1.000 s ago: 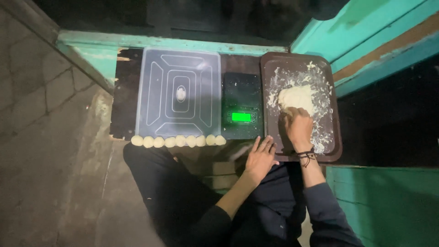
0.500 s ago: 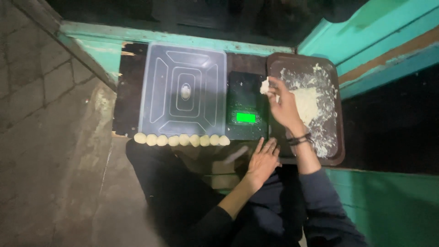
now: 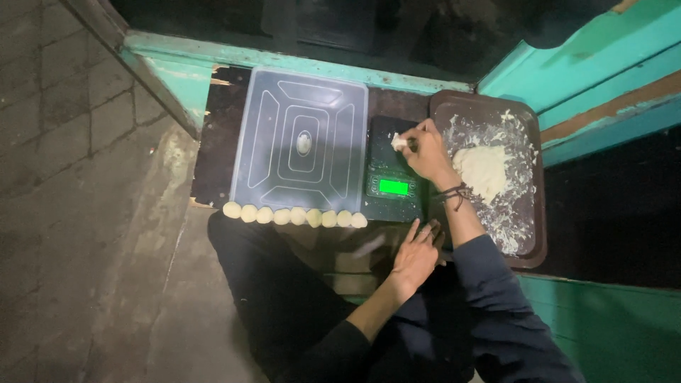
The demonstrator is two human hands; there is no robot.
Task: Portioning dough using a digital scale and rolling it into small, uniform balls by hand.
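On a dark ledge framed in teal wood, nine dough balls [image 3: 292,215] line a clear tray's [image 3: 301,138] near edge while much dough [image 3: 482,170] remains unportioned, the right hand [image 3: 425,149] pinching a dough piece [image 3: 399,142] over the digital scale [image 3: 394,170], the left hand [image 3: 417,255] resting flat and empty.

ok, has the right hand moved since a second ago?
Yes. The right hand has left the dough heap on the brown tray and gone left, now over the dark scale, pinching a small dough piece.
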